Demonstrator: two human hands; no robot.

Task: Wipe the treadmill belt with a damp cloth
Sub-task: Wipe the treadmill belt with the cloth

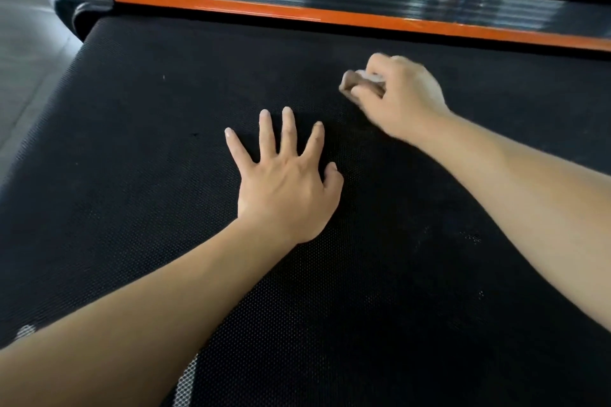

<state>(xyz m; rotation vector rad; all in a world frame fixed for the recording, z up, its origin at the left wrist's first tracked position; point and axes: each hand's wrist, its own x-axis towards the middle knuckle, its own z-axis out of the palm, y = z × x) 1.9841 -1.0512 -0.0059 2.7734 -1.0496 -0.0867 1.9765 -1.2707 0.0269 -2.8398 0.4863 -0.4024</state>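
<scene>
Pressing flat on the black treadmill belt [132, 175], the left hand [284, 182] lies splayed and straight, holding nothing. The right hand [396, 92] has its grip curled tight round a small pale cloth [373, 77], blurred, down on the belt's far part, near the orange side rail [330, 15].

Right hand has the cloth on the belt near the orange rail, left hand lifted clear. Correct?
No: the head view shows the left hand flat on the belt, fingers spread. The right hand does grip the cloth near the orange rail.
</scene>
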